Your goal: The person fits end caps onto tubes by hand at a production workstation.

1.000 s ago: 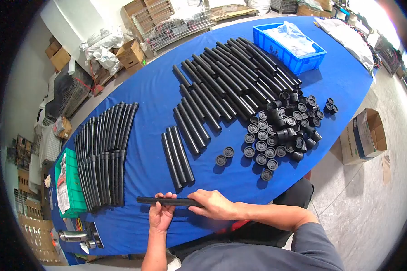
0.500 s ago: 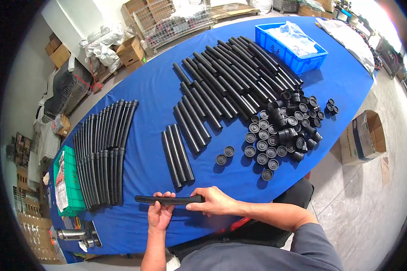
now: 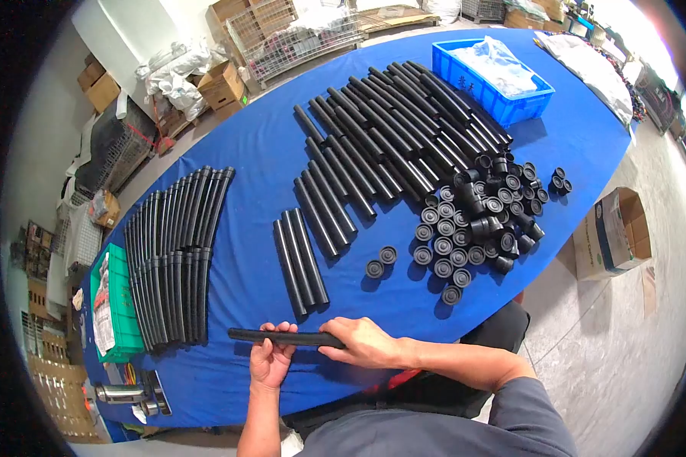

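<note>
A black tube (image 3: 305,338) lies level across my two hands, just above the near edge of the blue-covered table. My left hand (image 3: 271,358) is closed round its middle, thumb in front and fingertips showing behind. At the tube's right end my right hand (image 3: 364,343) is wrapped over it, covering that end. Whether a cap sits under the right palm is hidden. Beyond the hands lie three loose black tubes (image 3: 300,263). Two round black end caps (image 3: 381,263) rest to their right.
Many black tubes (image 3: 389,129) lie at the back, beside a heap of black caps (image 3: 480,221). Capped tubes (image 3: 177,259) stand in rows at left, near a green crate (image 3: 118,305). A blue crate (image 3: 495,84) holds plastic bags. A cardboard box (image 3: 613,232) sits on the floor.
My right hand has shifted slightly and now covers more of the tube's right end, its fingers wrapped over the top. My left hand and the tube stay nearly in place.
</note>
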{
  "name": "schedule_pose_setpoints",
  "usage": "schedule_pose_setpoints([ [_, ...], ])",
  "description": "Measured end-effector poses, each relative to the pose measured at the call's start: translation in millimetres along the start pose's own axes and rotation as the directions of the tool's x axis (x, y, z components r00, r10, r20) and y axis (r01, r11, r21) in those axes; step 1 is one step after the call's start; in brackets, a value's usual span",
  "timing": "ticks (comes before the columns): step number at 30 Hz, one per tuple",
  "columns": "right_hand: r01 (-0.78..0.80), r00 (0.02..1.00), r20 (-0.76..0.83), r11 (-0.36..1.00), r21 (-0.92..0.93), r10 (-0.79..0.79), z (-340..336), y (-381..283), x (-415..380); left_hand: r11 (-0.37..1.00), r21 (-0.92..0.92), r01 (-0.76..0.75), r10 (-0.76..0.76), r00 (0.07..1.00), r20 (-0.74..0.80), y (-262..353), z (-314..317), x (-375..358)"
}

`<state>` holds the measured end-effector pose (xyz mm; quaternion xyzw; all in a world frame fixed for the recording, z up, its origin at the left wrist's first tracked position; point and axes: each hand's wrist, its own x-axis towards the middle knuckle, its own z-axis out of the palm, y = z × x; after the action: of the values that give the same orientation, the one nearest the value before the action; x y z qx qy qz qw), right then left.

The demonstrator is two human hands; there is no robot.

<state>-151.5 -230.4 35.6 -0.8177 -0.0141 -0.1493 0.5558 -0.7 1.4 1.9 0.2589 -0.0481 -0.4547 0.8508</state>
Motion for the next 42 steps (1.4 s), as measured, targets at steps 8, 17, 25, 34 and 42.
schedule_pose_setpoints([
  [8,-0.212,0.972,0.125,0.973,0.09,0.2,-10,-7,4,1.0,-0.009,-0.017,0.017,1.0,0.007,-1,-1,0],
  [17,-0.461,0.875,0.282,0.854,0.241,0.393,-18,-17,9,1.0,-0.011,-0.006,0.006,1.0,0.026,0,0,-1],
  [25,-0.609,0.775,0.405,0.744,0.273,0.485,-23,-26,13,0.999,-0.031,-0.019,0.02,1.0,0.023,0,-7,-2],
  [34,-0.533,0.827,0.36,0.804,0.262,0.431,-25,-28,12,0.998,-0.055,-0.023,0.025,0.999,0.021,0,-5,-2],
  [42,-0.249,0.964,0.116,0.963,0.1,0.237,-11,-17,4,0.999,-0.044,-0.012,0.013,1.0,0.017,0,-7,-2],
])
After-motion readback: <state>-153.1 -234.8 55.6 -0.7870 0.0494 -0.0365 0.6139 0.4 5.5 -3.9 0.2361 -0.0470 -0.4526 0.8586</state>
